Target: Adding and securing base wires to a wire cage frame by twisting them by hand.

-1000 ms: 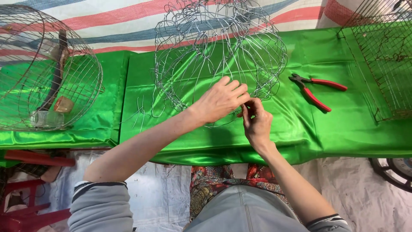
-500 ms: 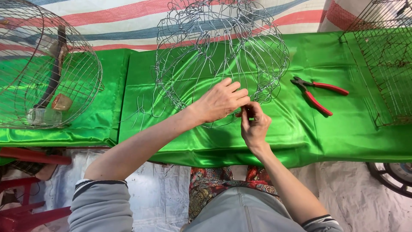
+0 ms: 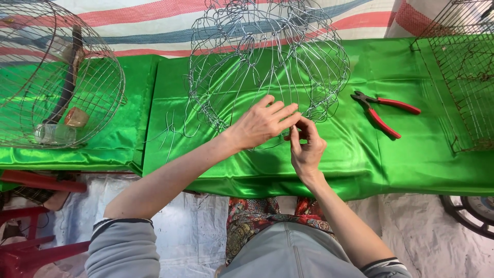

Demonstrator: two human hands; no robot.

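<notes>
A rounded frame of bent silver wire [image 3: 267, 56] stands on a table covered in shiny green cloth [image 3: 411, 154]. My left hand [image 3: 265, 123] rests on the frame's near lower edge, fingers closed around its wires. My right hand [image 3: 306, 146] meets it from below, thumb and fingers pinched on a wire at the same spot. The fingertips of both hands touch. What the right hand pinches is too thin to make out clearly.
Red-handled pliers [image 3: 383, 110] lie on the cloth to the right of the hands. A round wire cage [image 3: 56, 77] with a jar inside sits at the left. A rectangular wire cage [image 3: 463, 77] stands at the right. Loose wire pieces [image 3: 172, 131] lie left of the frame.
Both hands stayed at the frame's near edge. The right hand's fingers shifted slightly against the left hand's fingertips.
</notes>
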